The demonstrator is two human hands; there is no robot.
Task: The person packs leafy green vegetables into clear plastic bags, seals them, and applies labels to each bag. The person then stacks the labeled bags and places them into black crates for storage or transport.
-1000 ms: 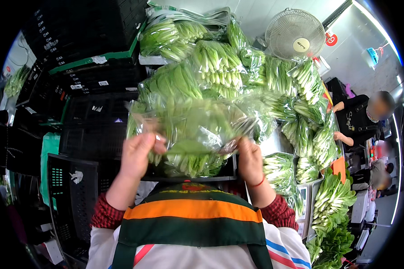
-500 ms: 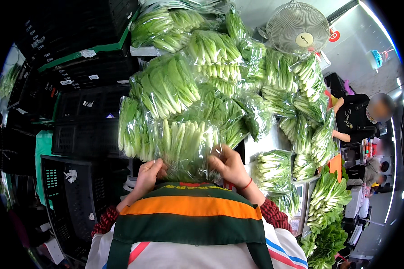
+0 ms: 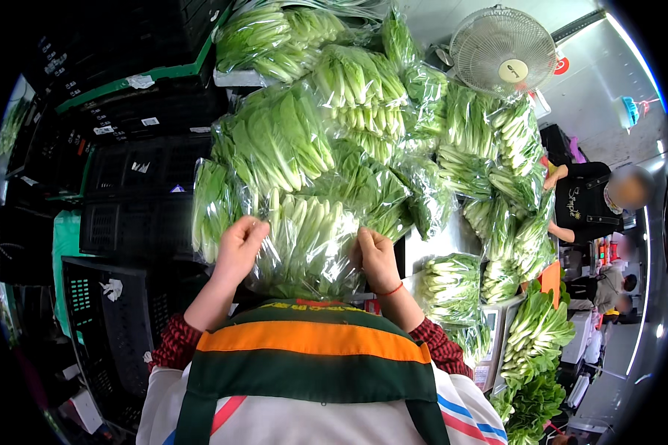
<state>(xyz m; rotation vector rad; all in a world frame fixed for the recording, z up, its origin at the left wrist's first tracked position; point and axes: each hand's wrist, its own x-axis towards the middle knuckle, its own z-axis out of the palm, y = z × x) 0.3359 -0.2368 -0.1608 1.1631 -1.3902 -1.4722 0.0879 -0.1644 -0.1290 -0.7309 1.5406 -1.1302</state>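
Note:
A clear plastic bag of leafy greens (image 3: 309, 241) lies right in front of me, its pale stalks toward the far side and its leaves toward my apron. My left hand (image 3: 241, 245) is closed, pinching the plastic at the bag's upper left edge. On the opposite side, my right hand (image 3: 378, 258) has its fingers closed on the plastic, partly hidden from view. Just beyond lies a larger bagged bunch of greens (image 3: 278, 141), and another bag (image 3: 214, 204) sits beside my left hand.
More bagged greens (image 3: 464, 174) are heaped across the far and right side. Black crates (image 3: 115, 319) stand at the left. A fan (image 3: 503, 52) is at the far right, near loose greens (image 3: 538, 326), a scale (image 3: 491, 345) and a person in black (image 3: 588, 200).
My left hand has moved up and away from me, from the bag's near left corner to its upper left edge. My right hand has shifted slightly along the right side.

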